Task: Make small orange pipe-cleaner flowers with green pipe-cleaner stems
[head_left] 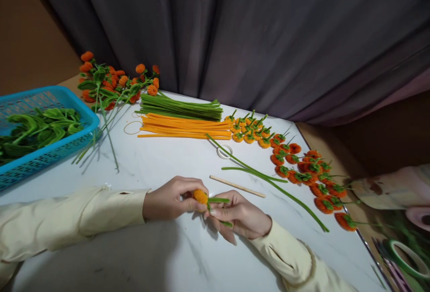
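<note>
Between thumb and fingers, my left hand [176,199] grips a small yellow-orange pipe cleaner flower head [200,196]. From its base, green pipe cleaner ends [219,200] stick out to the right. My right hand [239,215] pinches the green pipe cleaner close under the flower, its fingertips almost meeting the left ones. Just beyond the right hand lies a thin wooden stick [238,186]. Loose green pipe cleaners [262,174] stretch across the table behind it, beside a white ring [225,151].
Bundles of green pipe cleaners [181,106] and orange pipe cleaners [184,127] lie at the back. Yellow flower heads [249,138] and red-orange ones [324,203] line the right. A blue basket [50,148] holds green leaves at left, near finished orange flowers [112,81]. Green tape [408,258] sits lower right.
</note>
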`<action>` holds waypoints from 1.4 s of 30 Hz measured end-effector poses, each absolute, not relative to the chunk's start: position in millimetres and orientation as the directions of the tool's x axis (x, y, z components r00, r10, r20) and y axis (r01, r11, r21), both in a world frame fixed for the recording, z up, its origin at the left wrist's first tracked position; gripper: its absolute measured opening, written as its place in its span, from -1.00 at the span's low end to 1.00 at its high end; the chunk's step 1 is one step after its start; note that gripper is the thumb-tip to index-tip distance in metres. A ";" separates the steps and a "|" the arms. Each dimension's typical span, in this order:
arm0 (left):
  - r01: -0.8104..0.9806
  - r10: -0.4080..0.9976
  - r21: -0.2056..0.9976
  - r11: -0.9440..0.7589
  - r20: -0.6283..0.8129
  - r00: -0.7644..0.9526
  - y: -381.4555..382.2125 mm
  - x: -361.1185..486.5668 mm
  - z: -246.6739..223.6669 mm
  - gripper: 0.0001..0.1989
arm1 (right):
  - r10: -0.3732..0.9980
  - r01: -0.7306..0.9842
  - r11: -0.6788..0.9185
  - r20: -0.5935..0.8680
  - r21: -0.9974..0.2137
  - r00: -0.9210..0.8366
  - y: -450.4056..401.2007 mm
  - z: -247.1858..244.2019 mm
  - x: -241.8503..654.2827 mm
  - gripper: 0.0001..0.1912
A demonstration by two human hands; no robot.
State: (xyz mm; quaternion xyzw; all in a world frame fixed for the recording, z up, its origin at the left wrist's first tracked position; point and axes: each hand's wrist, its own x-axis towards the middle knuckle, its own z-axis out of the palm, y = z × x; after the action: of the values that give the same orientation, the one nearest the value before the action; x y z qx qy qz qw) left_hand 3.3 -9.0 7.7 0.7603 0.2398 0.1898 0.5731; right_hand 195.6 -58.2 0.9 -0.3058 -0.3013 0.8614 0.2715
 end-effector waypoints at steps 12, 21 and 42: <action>0.161 0.624 0.968 -0.191 -0.007 0.781 -7.3 3.3 8.0 -0.81 | 0.825 -0.264 -0.489 -0.342 -0.831 -0.450 -63.0 5.1 193.0 -0.80; 0.069 0.635 0.995 -0.077 -0.005 0.773 -3.6 -1.6 4.3 -0.79 | 0.633 -0.229 -0.614 -0.299 -0.755 -0.714 -52.8 -7.3 205.0 -0.71; 0.073 0.532 0.742 -0.666 0.405 0.744 -6.0 4.4 0.7 -0.83 | 0.434 -0.132 -0.770 -0.361 -0.624 -0.826 -54.1 1.0 197.0 -0.58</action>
State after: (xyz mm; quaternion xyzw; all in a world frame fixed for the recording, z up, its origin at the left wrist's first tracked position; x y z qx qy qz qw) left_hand 4.4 -6.0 0.7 0.8579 0.1762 0.3116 0.3686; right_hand 197.0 -54.1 1.0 -0.2508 -0.3009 0.9068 0.1560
